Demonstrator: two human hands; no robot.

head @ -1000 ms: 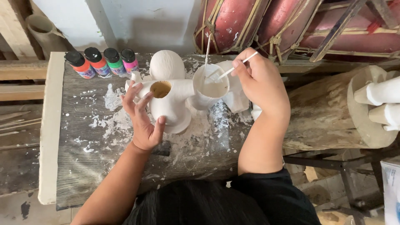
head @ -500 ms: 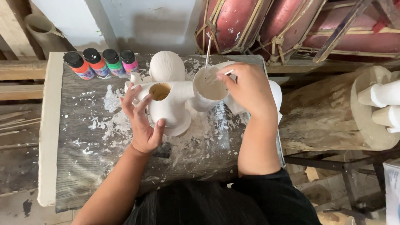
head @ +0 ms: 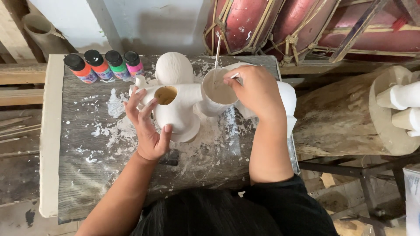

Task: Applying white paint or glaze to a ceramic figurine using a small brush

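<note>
Seen from above: a weathered wooden board [head: 87, 175], spattered with dried white paint, serves as the work surface. Near its far edge, about midway along, stands a white plaster figurine [head: 177, 98] with a rounded head, stubby arms and a hollow opening showing tan inside. The left hand [head: 146, 124] is half open, fingers spread against the figurine's left side, thumb pressed to its base; it steadies rather than clasps. Just right of the figurine, touching or nearly so, sits a white cup [head: 216, 91] holding pale paint. The right hand [head: 258, 91] hovers over the cup's right rim, fingers pinched closed around the thin handle of a paintbrush [head: 234, 76]; the tip dips toward the cup, but whether it touches the paint I cannot tell. A second thin stick [head: 217, 50] stands upright at the cup's far rim. Under the right hand, another white plaster piece [head: 286, 102] lies at the board's right edge, mostly hidden. At the far left corner, four small paint bottles [head: 103, 65] with black caps stand in a row: orange, red, green, pink. Beyond the right edge lies a log [head: 337, 118].
</note>
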